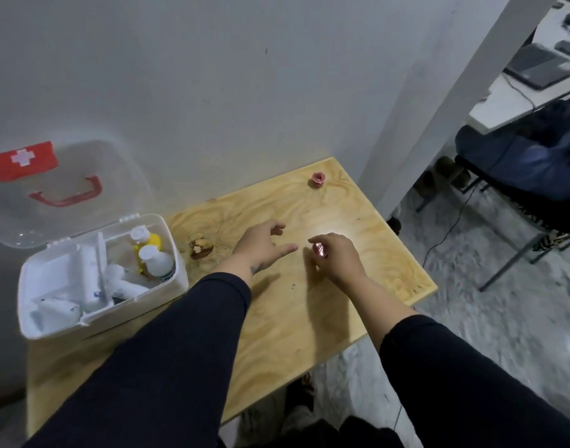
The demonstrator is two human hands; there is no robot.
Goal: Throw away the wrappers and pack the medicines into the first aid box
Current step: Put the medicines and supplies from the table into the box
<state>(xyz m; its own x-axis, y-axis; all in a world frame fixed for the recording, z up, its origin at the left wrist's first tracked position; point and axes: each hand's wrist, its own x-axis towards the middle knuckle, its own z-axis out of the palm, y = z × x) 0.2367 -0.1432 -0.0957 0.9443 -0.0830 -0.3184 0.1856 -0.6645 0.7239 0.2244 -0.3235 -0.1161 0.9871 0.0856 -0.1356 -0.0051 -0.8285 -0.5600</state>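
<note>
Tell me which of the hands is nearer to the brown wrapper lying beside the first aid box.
Left. The left hand hovers open just right of the brown wrapper, empty. The right hand is farther right, gripping a pink wrapper.

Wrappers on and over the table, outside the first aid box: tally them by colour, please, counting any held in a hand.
Pink: 2, one near the far edge, one pinched in the right hand at
Brown and gold: 1, beside the first aid box, at
Total: 3
</note>
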